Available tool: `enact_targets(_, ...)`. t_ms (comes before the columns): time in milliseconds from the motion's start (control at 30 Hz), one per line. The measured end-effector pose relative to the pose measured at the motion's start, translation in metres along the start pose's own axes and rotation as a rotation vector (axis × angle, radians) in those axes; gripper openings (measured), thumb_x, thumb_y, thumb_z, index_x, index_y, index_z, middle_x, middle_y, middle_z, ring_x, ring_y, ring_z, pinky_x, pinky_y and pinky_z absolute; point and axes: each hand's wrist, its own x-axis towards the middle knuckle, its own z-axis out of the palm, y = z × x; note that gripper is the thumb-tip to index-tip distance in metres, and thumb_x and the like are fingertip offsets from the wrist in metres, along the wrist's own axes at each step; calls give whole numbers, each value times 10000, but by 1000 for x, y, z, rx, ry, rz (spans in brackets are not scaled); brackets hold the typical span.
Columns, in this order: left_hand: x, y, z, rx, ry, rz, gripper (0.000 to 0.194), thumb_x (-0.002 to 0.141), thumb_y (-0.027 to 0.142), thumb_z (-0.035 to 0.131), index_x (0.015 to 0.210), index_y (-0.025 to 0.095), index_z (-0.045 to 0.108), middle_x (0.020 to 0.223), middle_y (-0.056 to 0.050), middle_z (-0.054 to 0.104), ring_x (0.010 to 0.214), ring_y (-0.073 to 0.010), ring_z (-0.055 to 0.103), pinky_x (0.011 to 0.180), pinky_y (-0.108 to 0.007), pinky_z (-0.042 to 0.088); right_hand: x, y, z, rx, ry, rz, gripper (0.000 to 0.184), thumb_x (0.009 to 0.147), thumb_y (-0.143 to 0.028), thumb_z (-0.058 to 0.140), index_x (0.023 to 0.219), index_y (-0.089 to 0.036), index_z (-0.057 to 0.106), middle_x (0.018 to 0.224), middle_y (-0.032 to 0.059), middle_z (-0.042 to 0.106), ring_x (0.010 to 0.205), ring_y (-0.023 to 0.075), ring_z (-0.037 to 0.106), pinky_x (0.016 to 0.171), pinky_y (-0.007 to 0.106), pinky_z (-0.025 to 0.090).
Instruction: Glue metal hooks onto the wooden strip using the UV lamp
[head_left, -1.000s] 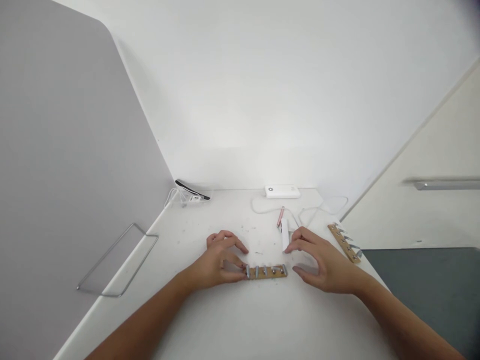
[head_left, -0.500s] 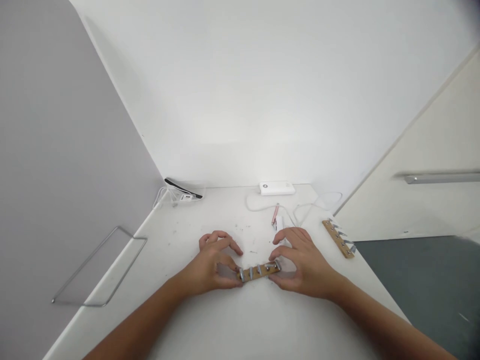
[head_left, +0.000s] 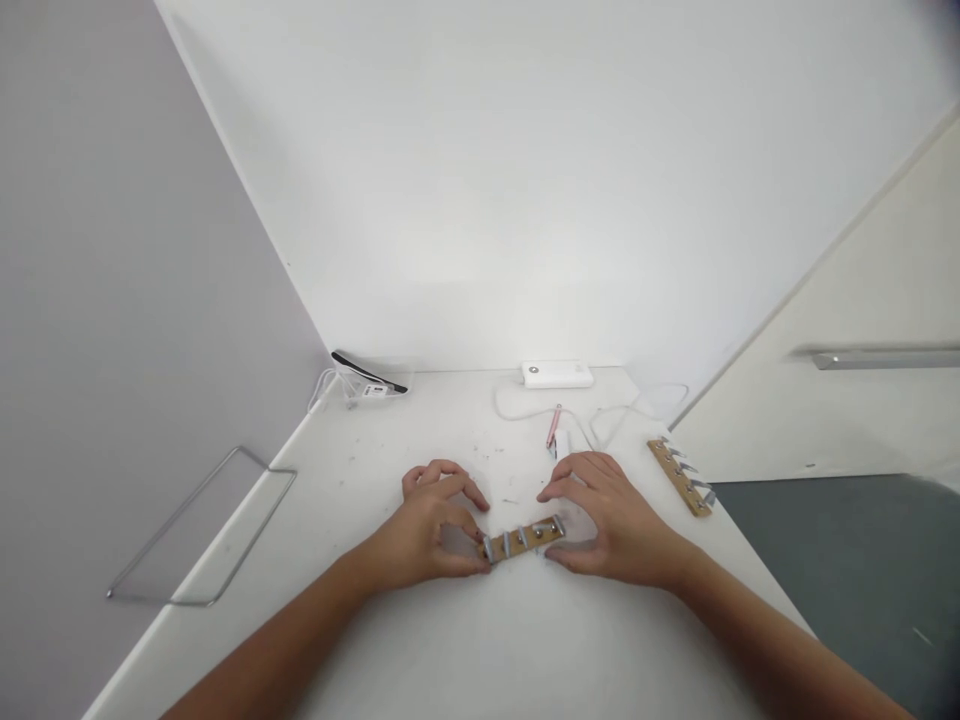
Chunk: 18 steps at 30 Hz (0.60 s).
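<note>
Wooden hook strip, stiff and light, low centre frame: your left hand and right hand pinch its ends; avoid the metal pegs.

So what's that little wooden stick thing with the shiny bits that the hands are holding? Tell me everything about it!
It is a short wooden hook rack, a light brown strip with a row of small silvery metal pegs along its face. It lies low over the white table, slightly slanted, its right end higher in the picture. The left hand pinches its left end and the right hand pinches its right end. Whether it rests on the table or is just lifted cannot be told.
</note>
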Motion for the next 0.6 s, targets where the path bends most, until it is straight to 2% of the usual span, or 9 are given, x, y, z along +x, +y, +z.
enact_targets(267,1,4,2,-16,28,-41,156,737,415,902,851,346,821,1178,-3,711,1281,-315,474,1119,-482,219,-1,4,1,-55,27,18,426,736,-399,870,1110,-285,700,1178,67,642,1171,316,543,1056,526,362)
enact_targets(433,1,4,2,-18,33,-48,186,735,418,905,883,350,815,1154,-6,723,1263,-318,491,1101,-501,218,-1,11,4,-53,-10,38,341,740,-517,879,987,-319,753,1192,49,655,1245,337,495,1117,560,311)
enact_targets(600,3,1,3,-28,43,-42,184,736,407,911,887,349,823,1126,-12,736,1235,-313,509,1092,-510,230,-3,17,10,-9,-37,75,243,778,-507,865,932,-343,773,1203,24,663,1360,349,417,1156,566,288)
